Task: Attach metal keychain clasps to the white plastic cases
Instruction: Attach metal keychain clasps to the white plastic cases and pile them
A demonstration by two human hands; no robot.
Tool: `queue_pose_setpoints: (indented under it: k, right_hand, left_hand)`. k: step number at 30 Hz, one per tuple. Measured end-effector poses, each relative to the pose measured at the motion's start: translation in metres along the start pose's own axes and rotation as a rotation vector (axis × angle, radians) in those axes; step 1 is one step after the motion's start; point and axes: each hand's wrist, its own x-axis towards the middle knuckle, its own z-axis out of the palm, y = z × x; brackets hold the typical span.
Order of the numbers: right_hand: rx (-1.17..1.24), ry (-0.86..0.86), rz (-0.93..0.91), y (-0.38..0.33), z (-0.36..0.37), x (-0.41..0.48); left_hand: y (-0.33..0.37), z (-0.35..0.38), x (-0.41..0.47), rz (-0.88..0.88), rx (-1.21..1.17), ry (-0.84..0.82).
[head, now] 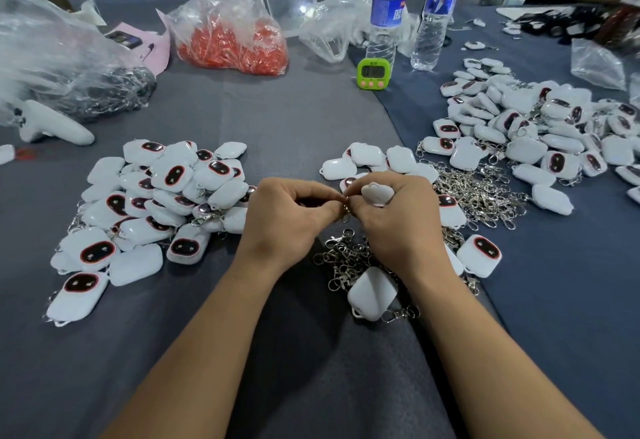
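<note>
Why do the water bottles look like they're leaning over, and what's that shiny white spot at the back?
Head view: the wide lens bends things near the edges, so the water bottles tilt. Head view again: the white spot is light glaring off clear plastic. The far edges look soft.

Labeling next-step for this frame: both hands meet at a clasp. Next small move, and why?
Probably thread the clasp ring onto the white case. The right hand grips the case, the left hand pinches the ring right against it, and the clasp dangles between the fingertips. Fingers hide whether the ring is already through.
</note>
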Motion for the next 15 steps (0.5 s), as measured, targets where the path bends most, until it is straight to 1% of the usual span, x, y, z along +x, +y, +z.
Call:
queue_pose_setpoints:
  k: [8,15]
  right_hand:
    - [-0.07,-0.04,-0.051,-0.0009,-0.0025,-0.0001]
    - [-0.057,-0.058,-0.068,-0.0019,-0.0015,-0.0032]
  left_hand:
    - [0.0032,-0.001,-0.0034,0.057,0.054,-0.01]
    - [0.0049,-0.0056,-0.0054,0.072,0.081,-0.021]
